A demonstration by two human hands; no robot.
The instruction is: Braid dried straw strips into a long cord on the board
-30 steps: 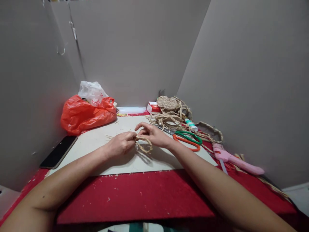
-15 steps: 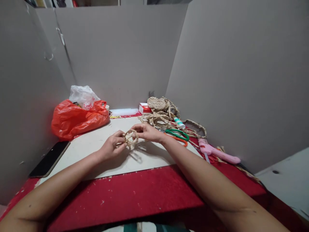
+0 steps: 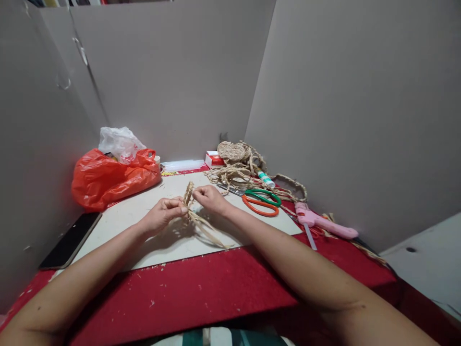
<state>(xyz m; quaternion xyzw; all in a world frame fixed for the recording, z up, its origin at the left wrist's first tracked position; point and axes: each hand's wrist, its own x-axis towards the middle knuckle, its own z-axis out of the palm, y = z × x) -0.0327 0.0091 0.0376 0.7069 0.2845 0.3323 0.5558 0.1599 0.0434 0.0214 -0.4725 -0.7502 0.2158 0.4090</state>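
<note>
A small ring of braided straw cord (image 3: 188, 193) stands on edge above the white board (image 3: 144, 250). My left hand (image 3: 164, 212) is closed on its lower left side, thumb pressed against the braid. Loose flat straw strands (image 3: 209, 231) trail from the bottom of the ring toward the board's front edge. On the right side, my right hand (image 3: 211, 198) has its fingers pinched together on what looks like a thin straw strand close to the ring; the fingertips mostly hide it.
Scissors (image 3: 261, 203) with green and orange handles lie right of my hands, near coiled straw cord (image 3: 232, 153), a small bottle (image 3: 266, 179) and a pink glue gun (image 3: 326, 223). Left are an orange plastic bag (image 3: 115, 180) and a phone (image 3: 72, 240). Grey panels (image 3: 173, 86) enclose the table.
The ring has turned from facing me to edge-on. The loose strands now hang toward the front right. My right hand has shifted slightly, and more of the scissors shows.
</note>
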